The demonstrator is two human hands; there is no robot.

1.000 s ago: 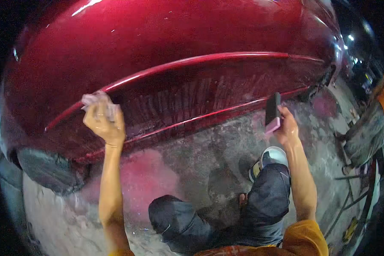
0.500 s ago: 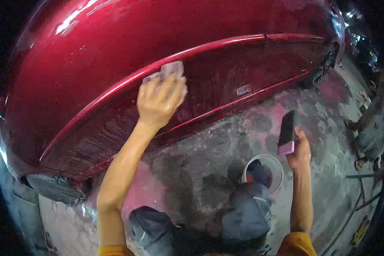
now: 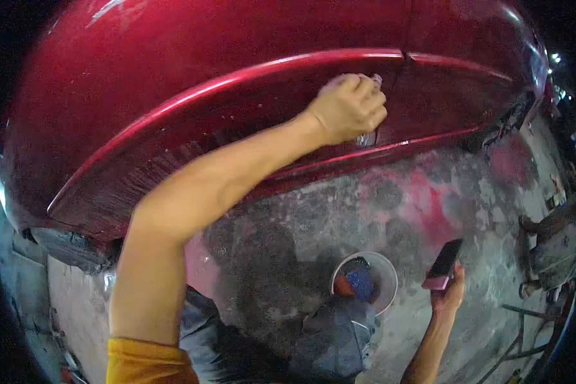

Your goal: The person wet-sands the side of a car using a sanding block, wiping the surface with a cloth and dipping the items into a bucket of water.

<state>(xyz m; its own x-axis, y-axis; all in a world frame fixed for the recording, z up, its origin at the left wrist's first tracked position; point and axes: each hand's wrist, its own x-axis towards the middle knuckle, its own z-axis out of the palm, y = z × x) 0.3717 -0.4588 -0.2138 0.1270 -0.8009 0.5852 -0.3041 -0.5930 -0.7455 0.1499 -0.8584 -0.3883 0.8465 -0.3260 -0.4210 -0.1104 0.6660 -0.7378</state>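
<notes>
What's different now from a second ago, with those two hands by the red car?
The left hand has swept rightward along the car's side, to just below the raised ridge. The right hand has moved down the picture, away from the car. Nothing was picked up or let go: the left keeps the crumpled cloth, the right the black-and-pink block. The bucket remains on the floor.

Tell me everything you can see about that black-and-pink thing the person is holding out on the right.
The block looks oblong, with a dark, plain broad face and a pink lower end; its material is unclear. It slants, the dark end up and rightward in the picture. The right hand grips it, right of the bucket in view and apart from the red bodywork.
</notes>
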